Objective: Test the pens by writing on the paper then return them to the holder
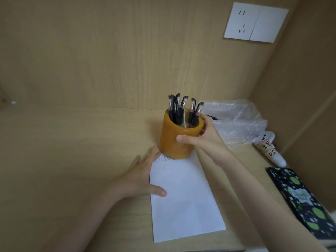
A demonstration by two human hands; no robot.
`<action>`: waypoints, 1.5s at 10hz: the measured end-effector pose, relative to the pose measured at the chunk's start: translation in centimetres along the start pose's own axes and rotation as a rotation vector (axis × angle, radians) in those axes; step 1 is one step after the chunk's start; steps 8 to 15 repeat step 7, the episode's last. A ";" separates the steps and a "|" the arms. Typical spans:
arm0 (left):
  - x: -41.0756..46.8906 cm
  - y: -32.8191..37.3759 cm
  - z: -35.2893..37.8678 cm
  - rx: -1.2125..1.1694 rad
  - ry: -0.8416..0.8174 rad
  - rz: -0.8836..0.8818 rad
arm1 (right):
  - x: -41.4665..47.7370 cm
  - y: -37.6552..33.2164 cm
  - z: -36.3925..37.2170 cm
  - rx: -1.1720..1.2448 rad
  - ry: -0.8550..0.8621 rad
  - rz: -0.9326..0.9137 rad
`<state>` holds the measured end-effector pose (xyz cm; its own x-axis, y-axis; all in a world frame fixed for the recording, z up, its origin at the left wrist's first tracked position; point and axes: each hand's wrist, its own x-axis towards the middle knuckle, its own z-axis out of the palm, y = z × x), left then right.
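Head view: take the amber-orange cylindrical holder [175,142] as your reference. It stands upright on the light wooden desk [72,142], with its base at the far short edge of the white rectangular sheet of paper [183,197]. The sheet runs from the holder toward you. Black capped pens [179,108] stand inside the holder, their tops above the rim and slightly fanned.

Clearances:
- **Left of the holder:** the desk surface extends to the frame edge.
- **Behind the holder:** the wooden back panel [109,51] rises close by.
- **Right of the holder:** crumpled clear bubble wrap [234,120] lies just beside it.
- **Further right and nearer you:** a white labelled tube [271,151] and a dark flat case with green dots [301,200] lie near the wooden side wall [309,88].
- **Up and right of the holder:** a white socket plate [254,22] sits high on the back panel.

Hand pose:
- **Right hand:** your right hand [203,137] reaches in from the near right and grips the holder. The thumb lies across the holder's front wall and the fingers curl round its right side just under the rim.
- **Left hand:** your left hand [143,177] lies flat on the near-left side of the holder, fingers straight and spread, holding nothing. Its fingertips are almost at the holder's base, and the thumb presses on the paper's left edge.
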<state>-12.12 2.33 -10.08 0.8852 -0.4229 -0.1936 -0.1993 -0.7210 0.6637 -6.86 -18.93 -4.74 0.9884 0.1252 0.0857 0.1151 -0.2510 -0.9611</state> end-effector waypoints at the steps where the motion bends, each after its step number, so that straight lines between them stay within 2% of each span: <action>1: 0.2 0.1 0.0 -0.034 -0.013 -0.034 | 2.7 1.1 0.6 0.022 0.046 0.023; 5: 0.4 0.9 -0.7 0.096 -0.055 -0.004 | 6.2 2.2 1.1 0.039 -0.155 0.019; 6: 0.9 -0.2 -0.3 0.117 -0.045 0.061 | 5.9 2.4 1.0 -0.015 -0.175 0.026; 7: 1.0 -1.1 -0.2 0.118 -0.021 0.125 | 5.1 2.2 1.2 0.012 -0.081 0.001; 15: 1.0 -1.1 -0.2 0.118 -0.021 0.125 | 5.1 2.2 1.2 0.012 -0.081 0.001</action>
